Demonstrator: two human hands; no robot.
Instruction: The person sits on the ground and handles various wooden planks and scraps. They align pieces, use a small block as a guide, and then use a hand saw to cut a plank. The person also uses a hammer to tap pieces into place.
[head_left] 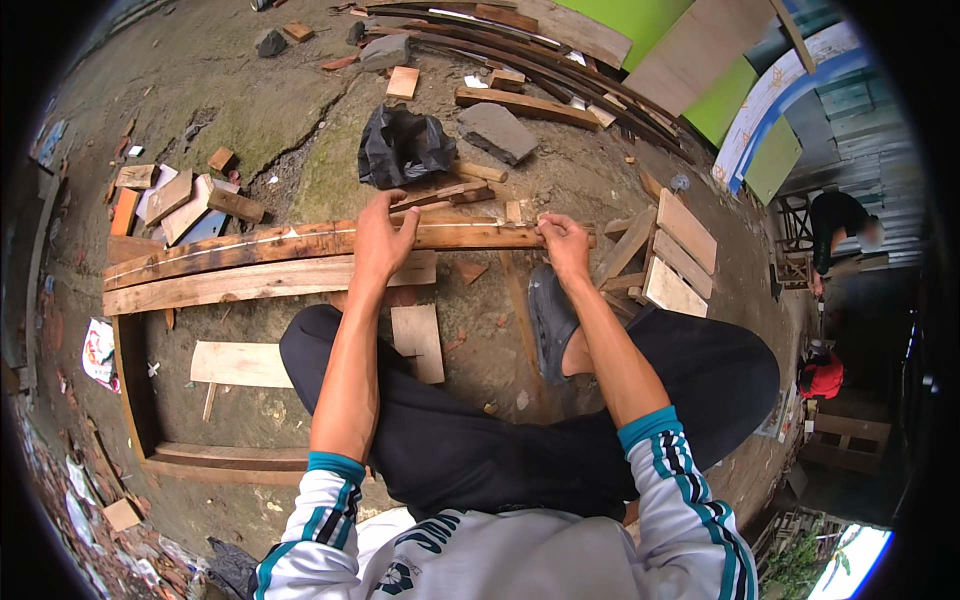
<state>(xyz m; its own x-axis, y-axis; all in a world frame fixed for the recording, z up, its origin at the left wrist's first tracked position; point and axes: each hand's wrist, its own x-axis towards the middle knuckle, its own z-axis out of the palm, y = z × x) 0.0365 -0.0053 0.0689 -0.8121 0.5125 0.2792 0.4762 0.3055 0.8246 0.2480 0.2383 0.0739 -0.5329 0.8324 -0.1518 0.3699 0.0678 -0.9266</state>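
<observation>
A long brown wooden beam lies crosswise in front of me, with a thin pale line along its top; I cannot tell whether it is string or a mark. My left hand rests across the beam near its middle, thumb apart from the stretched fingers. Close to the beam's right end, my right hand has thumb and fingers pinched together; what is between them is too small to tell. A small wooden block sits by the beam, left of the right hand. A lighter plank lies along its near side.
A black plastic bag and a grey stone block lie beyond the beam. Wood offcuts are heaped at left, and a slatted wooden piece is at right. Long boards lie farther off. Another person bends at far right.
</observation>
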